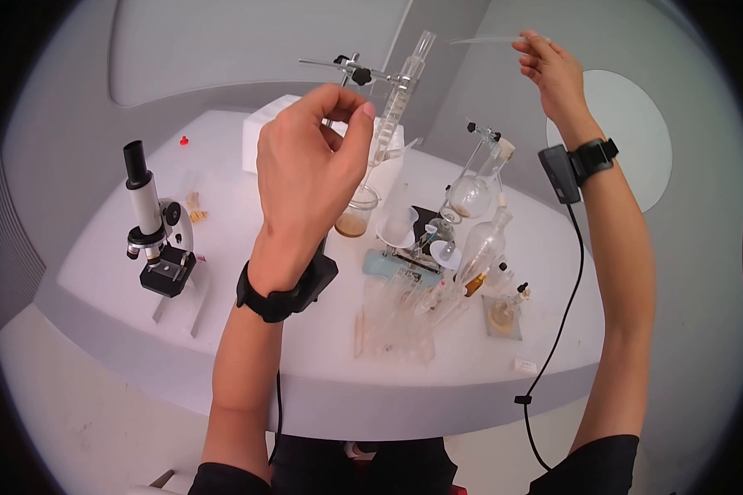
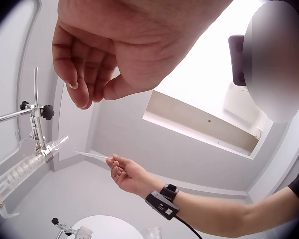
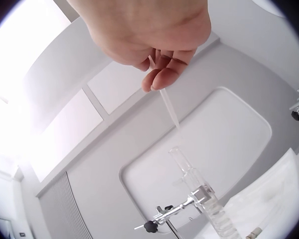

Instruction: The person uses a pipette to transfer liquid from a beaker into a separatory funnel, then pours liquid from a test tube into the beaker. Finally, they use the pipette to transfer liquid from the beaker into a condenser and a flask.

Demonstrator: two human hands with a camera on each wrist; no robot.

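Observation:
My right hand (image 1: 560, 81) pinches a thin clear pipette (image 1: 483, 40) high on the right. The pipette's tip (image 3: 176, 122) points down toward the open top of a glass condenser (image 3: 193, 177) in the right wrist view, with a gap between them. A metal clamp (image 1: 401, 80) holds the tilted condenser (image 1: 395, 107) on a stand. In front of the condenser, my left hand (image 1: 312, 165) is raised, thumb close to the index finger. Seen from the left wrist, that hand (image 2: 124, 50) has loosely bent fingers and nothing visible in them.
A microscope (image 1: 153, 214) stands at the left. Below the condenser is a beaker of brown liquid (image 1: 352, 224). A round flask (image 1: 470, 196) on a stand, a conical flask (image 1: 485, 243) and a rack of tubes (image 1: 395, 330) crowd the table's right half. A white box (image 1: 260, 140) stands behind.

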